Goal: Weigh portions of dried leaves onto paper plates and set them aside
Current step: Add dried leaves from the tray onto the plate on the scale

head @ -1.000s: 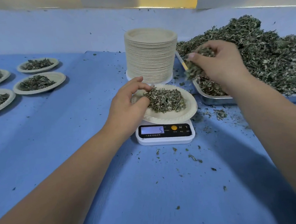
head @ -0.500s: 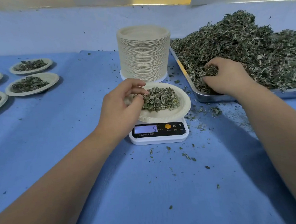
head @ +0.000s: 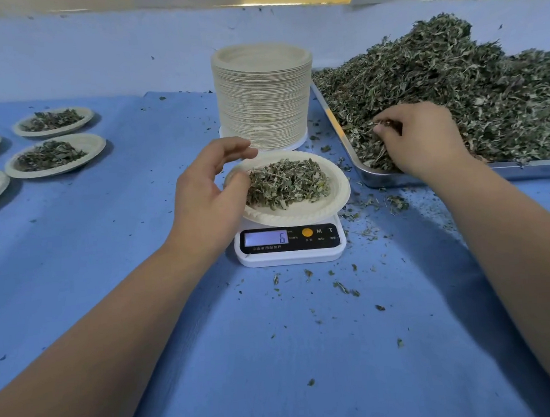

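Note:
A paper plate (head: 332,204) with a heap of dried leaves (head: 288,184) sits on a small white scale (head: 291,252), whose display reads 6. My left hand (head: 207,190) is cupped at the plate's left rim. Its thumb touches the rim and its fingers are spread above the far edge. My right hand (head: 422,142) rests in the big leaf pile (head: 454,91) on a metal tray (head: 525,169), with its fingers curled around a pinch of leaves.
A tall stack of unused paper plates (head: 263,101) stands just behind the scale. Several filled plates, among them the nearest filled plate (head: 55,155), lie at the far left on the blue cloth. Loose leaf crumbs are scattered around the scale and in front of it.
My right hand dropped from beside the plate stack down into the tray's pile. My left fingers spread from a pinch on the rim. The display went from 5 to 6.

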